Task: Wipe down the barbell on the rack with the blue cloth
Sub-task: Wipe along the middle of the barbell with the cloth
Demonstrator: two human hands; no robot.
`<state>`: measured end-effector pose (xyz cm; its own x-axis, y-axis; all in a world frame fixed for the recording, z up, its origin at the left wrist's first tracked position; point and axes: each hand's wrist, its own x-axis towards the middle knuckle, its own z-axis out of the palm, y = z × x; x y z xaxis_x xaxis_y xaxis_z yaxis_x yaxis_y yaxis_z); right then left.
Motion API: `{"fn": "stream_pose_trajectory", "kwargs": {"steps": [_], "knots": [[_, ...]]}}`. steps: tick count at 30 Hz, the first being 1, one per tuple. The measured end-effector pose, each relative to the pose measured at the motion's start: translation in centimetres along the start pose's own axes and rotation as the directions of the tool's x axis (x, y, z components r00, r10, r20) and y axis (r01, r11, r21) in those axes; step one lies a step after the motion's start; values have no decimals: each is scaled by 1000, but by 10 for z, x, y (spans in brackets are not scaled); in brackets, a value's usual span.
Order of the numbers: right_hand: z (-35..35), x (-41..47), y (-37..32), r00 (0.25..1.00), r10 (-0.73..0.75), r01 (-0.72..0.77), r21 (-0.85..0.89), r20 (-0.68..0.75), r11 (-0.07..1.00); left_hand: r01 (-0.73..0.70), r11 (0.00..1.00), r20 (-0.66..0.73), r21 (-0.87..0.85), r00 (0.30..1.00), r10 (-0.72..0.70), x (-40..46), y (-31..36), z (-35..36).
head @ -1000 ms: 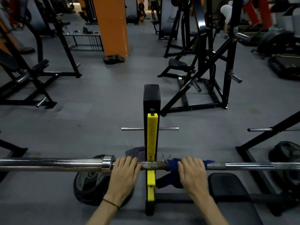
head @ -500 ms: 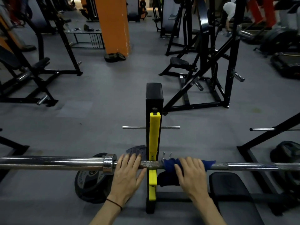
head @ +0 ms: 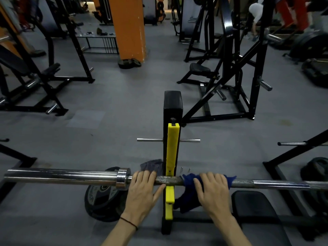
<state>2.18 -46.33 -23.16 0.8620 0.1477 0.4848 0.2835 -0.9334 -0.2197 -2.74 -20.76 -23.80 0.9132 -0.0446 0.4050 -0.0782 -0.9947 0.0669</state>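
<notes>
Barbell (head: 62, 177), steel, chrome sleeve and collar at left with dull knurled shaft, lay level across the rack's yellow-lined upright (head: 171, 157); blue cloth (head: 188, 183), dark and crumpled, was draped over the shaft just right of the upright, its tail hanging below.

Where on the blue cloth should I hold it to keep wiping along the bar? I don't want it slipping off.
Hold the blue cloth where it wraps over the barbell, coming down from above as the right hand does. The bar is a level round rod, so fingers curled over the top clamp the cloth around it. The tail hanging below gives no hold.
</notes>
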Motion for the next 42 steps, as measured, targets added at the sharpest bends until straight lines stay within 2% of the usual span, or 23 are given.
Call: {"fn": "stream_pose_trajectory", "kwargs": {"steps": [2, 3, 7, 9, 11, 12, 14, 16, 18, 19, 22, 23, 25, 27, 29, 32, 35, 38, 40, 42], "knots": [[6, 0, -32, 992, 128, -128, 6, 0, 992, 13, 1000, -17, -3, 1000, -13, 4, 1, -4], [10, 1, -50, 990, 142, -142, 19, 19, 990, 10, 1000, -30, 3, 999, -10, 7, 1, -4], [20, 3, -70, 993, -44, 40, 40, 113, 998, -41, 999, -170, 3, 985, 40, 18, -10, 0], [15, 2, -44, 985, -127, 126, 15, 113, 992, -90, 996, -192, 28, 977, 94, 25, -11, -2], [6, 1, -11, 989, -126, 126, 5, 79, 992, -64, 998, -171, 22, 983, 67, 34, -9, -4], [1, 2, 4, 993, -107, 107, -4, 57, 994, -31, 999, -143, 35, 989, 36, 40, -8, -5], [-5, 3, 19, 999, -37, 37, -13, 21, 999, -40, 994, 48, 97, 998, 36, 51, -9, -4], [-3, 6, 7, 997, 82, -82, -26, -5, 996, -193, 964, 279, 182, 950, 137, 63, -11, -14], [4, 9, -25, 988, 155, -155, -16, 15, 988, -297, 945, 410, 136, 885, 219, 73, -12, -22], [9, 8, -44, 988, 148, -148, -5, 41, 989, -280, 947, 405, 160, 893, 195, 73, -11, -24], [19, 3, -78, 996, 20, -23, 40, 83, 999, -87, 989, 211, 120, 976, 60, 61, -4, -23], [18, 3, -73, 995, -41, 37, 40, 93, 999, -54, 993, 140, 108, 989, 39, 53, -1, -19], [12, 0, -41, 986, -126, 123, 32, 109, 992, -92, 994, 2, 61, 996, 92, 33, 2, -14], [4, -1, -5, 991, -116, 114, 23, 71, 993, -59, 996, -93, -61, 994, 53, 11, 1, -9], [-3, -1, 6, 999, -19, 18, 27, 28, 999, -31, 993, -85, -117, 996, 21, 2, 0, -8], [4, 0, -38, 991, 126, -127, 22, 41, 992, 4, 988, -58, -158, 998, -13, 5, 7, -7], [17, -6, -74, 995, -9, 3, 58, 103, 998, 49, 981, -27, -190, 998, -55, 5, 10, -5], [10, -4, -40, 979, -152, 144, 68, 133, 987, 44, 983, 21, -177, 999, -41, 1, 5, -4], [0, -7, -2, 989, -127, 125, 40, 77, 991, 33, 985, 31, -169, 999, -28, 0, 5, -6], [-6, -11, 20, 998, -42, 42, 13, 43, 999, 33, 985, 44, -168, 999, -25, 1, 7, -9]]}}
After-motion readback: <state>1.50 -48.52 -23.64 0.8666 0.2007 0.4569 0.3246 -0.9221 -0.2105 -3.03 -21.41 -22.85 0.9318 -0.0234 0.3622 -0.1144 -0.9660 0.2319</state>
